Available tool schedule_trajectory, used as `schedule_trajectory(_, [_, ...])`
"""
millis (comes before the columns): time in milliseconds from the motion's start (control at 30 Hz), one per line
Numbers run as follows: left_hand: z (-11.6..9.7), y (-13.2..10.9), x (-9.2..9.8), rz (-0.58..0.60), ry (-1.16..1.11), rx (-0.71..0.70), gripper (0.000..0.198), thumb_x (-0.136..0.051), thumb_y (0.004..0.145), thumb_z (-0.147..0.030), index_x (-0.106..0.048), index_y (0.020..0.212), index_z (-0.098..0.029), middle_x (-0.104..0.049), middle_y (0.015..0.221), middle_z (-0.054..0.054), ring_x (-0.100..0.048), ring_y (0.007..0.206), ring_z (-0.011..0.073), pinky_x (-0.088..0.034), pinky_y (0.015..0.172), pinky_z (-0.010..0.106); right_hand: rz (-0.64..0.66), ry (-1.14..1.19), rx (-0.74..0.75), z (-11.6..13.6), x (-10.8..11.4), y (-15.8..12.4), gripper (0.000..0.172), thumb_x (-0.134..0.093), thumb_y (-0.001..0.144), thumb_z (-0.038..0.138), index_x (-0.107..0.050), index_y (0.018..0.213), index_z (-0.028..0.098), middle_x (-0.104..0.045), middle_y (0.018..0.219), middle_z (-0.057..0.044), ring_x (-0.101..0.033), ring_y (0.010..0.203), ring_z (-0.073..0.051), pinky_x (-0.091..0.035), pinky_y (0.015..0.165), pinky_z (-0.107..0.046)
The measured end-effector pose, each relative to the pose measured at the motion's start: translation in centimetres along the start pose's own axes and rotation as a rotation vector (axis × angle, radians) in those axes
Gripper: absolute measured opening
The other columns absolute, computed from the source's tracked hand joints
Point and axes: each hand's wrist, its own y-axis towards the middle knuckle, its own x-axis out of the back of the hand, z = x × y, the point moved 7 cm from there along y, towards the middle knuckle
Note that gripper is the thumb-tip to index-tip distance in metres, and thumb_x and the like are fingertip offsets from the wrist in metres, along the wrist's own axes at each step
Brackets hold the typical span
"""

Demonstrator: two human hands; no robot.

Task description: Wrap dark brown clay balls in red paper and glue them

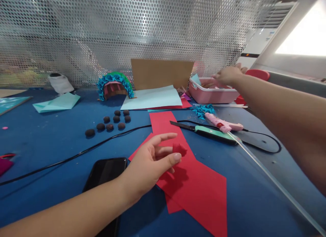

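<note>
My left hand point(152, 158) is in the middle, its thumb and fingers around a small folded piece of red paper point(179, 149). Beneath it, several sheets of red paper point(203, 189) overlap on the blue table. At the back right my right hand point(229, 75) reaches over the pink basket point(216, 95); its fingertips are partly hidden and blurred, so I cannot make out what they touch. A craft knife point(214, 132) with a green handle lies right of the red paper. Against it rests a pink glue gun point(221, 123) with a long clear glue stick point(270, 179).
Several dark balls point(109, 127) lie at centre left. A black phone point(105, 172) is under my left forearm. Behind stand a blue-fringed paper arch point(114, 85) and a cardboard panel point(163, 73), with pale blue paper point(155, 98) before it. A black cord point(84, 152) crosses the table.
</note>
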Motion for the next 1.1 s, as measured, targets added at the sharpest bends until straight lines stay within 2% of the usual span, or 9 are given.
schedule_trajectory(67, [-0.1,0.0,0.2,-0.017,0.01,-0.004,0.047,-0.075,0.076,-0.033,-0.058,0.118,-0.021,-0.069,0.091,0.003,-0.062,0.074,0.0115,-0.05,0.065,0.022,0.018,0.003,0.057,1.7,-0.5,-0.9,0.052,-0.02,0.102,0.031,-0.062,0.114,0.004,-0.049,0.135,-0.007,-0.059,0.104,-0.018,-0.045,0.087,-0.032])
schedule_trajectory(167, [0.0,0.2,0.5,-0.037,0.023,-0.001,0.042,-0.075,0.076,-0.034,-0.061,0.112,-0.019,-0.07,0.096,0.005,-0.062,0.071,0.0106,-0.049,0.067,0.023,0.037,0.061,0.152,5.5,-0.9,-4.1,0.049,-0.027,0.098,0.032,-0.061,0.118,0.003,-0.047,0.139,-0.011,-0.058,0.107,-0.018,-0.044,0.087,-0.029])
schedule_trajectory(233, [0.1,0.3,0.5,-0.046,0.015,-0.006,0.049,-0.075,0.076,-0.034,-0.058,0.121,-0.021,-0.071,0.099,0.006,-0.064,0.076,0.013,-0.049,0.069,0.025,0.129,0.137,0.218,8.0,-1.4,-7.8,0.043,-0.048,0.09,0.035,-0.062,0.118,0.006,-0.063,0.121,-0.012,-0.063,0.092,-0.012,-0.046,0.08,-0.023])
schedule_trajectory(333, [0.4,0.3,0.4,-0.048,0.013,0.011,0.051,-0.076,0.075,-0.031,-0.056,0.121,-0.02,-0.073,0.099,0.007,-0.068,0.082,0.016,-0.049,0.07,0.026,0.394,0.261,0.29,10.2,-2.7,-14.9,0.037,-0.053,0.088,0.047,-0.07,0.092,0.014,-0.07,0.068,-0.001,-0.063,0.055,-0.007,-0.051,0.058,-0.019])
schedule_trajectory(433, [0.6,0.2,-0.2,-0.009,0.033,0.003,0.032,-0.079,0.072,-0.028,-0.064,0.097,-0.015,-0.075,0.09,0.005,-0.068,0.077,0.0142,-0.049,0.066,0.023,0.756,0.476,0.231,10.1,-4.3,-21.3,0.032,-0.061,0.083,0.046,-0.07,0.097,0.018,-0.071,0.068,0.0,-0.066,0.058,-0.011,-0.054,0.054,-0.02])
schedule_trajectory(500, [0.5,0.3,-0.6,0.031,0.028,-0.023,0.026,-0.081,0.069,-0.027,-0.067,0.087,-0.015,-0.075,0.083,0.003,-0.068,0.075,0.0137,-0.05,0.067,0.022,0.854,0.58,0.145,9.4,-4.7,-23.7,0.03,-0.065,0.081,0.042,-0.071,0.099,0.019,-0.074,0.078,-0.002,-0.069,0.068,-0.013,-0.056,0.059,-0.02])
schedule_trajectory(667, [0.2,0.9,-0.5,-0.03,-0.018,-0.071,0.025,-0.084,0.064,-0.026,-0.07,0.082,-0.016,-0.075,0.082,0.001,-0.069,0.077,0.0133,-0.051,0.073,0.022,0.777,0.753,0.038,8.3,-4.7,-24.2,0.02,-0.07,0.078,0.034,-0.074,0.091,0.02,-0.075,0.08,-0.001,-0.071,0.071,-0.011,-0.058,0.065,-0.018])
schedule_trajectory(800, [0.4,1.3,-0.4,-0.055,0.017,-0.051,0.025,-0.084,0.065,-0.029,-0.072,0.082,-0.017,-0.075,0.079,0.002,-0.068,0.075,0.0128,-0.051,0.07,0.021,0.718,0.751,0.048,8.2,-5.0,-23.9,0.019,-0.076,0.071,0.032,-0.075,0.086,0.021,-0.076,0.08,-0.001,-0.072,0.072,-0.014,-0.059,0.063,-0.019])
schedule_trajectory(1100, [0.8,1.6,-0.3,-0.074,0.05,-0.033,0.023,-0.085,0.062,-0.032,-0.075,0.077,-0.018,-0.075,0.075,0.001,-0.067,0.07,0.012,-0.05,0.066,0.02,0.706,0.777,-0.033,7.2,-5.5,-24.4,0.018,-0.073,0.075,0.032,-0.074,0.087,0.019,-0.077,0.082,-0.004,-0.074,0.073,-0.018,-0.063,0.066,-0.024])
